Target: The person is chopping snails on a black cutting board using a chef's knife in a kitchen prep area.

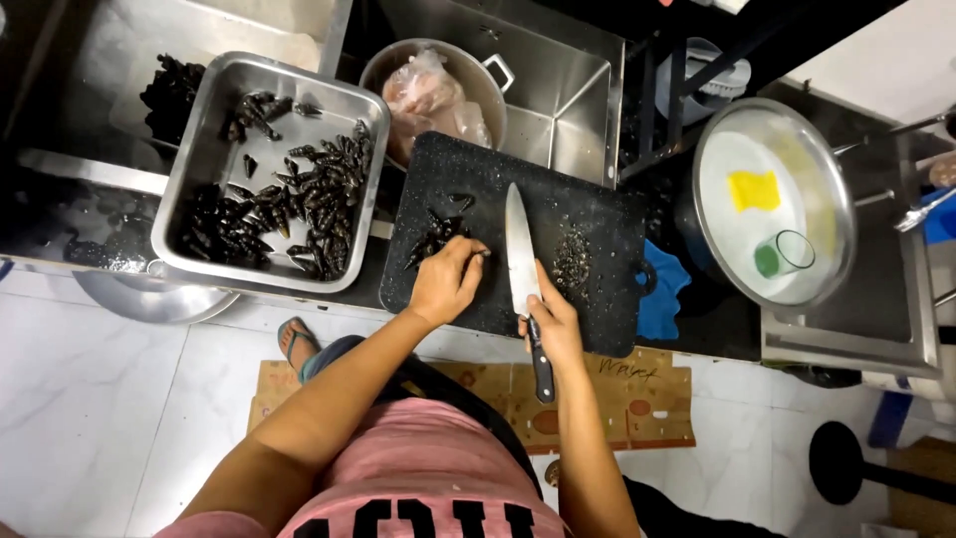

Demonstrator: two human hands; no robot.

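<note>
Your right hand [551,321] was clenched around the black handle of a kitchen knife [524,274], and the blade pointed to 12 o'clock, lying flat or nearly flat over the black cutting board [597,239]. Your left hand [445,282] was at 9 o'clock from the blade; its fingertips pinched one small dark shell [481,255] on the board, just beside a little pile of dark shells [438,234]. At 3 o'clock from the knife lay a heap of small cut pieces [572,259]. At 9 o'clock from the board stood a steel tray [204,149] with many dark shells in it. At 12 o'clock was a steel pot [478,80] holding a plastic bag [428,95], and at 3 o'clock a round basin [832,179] with a yellow sponge [754,189].
</note>
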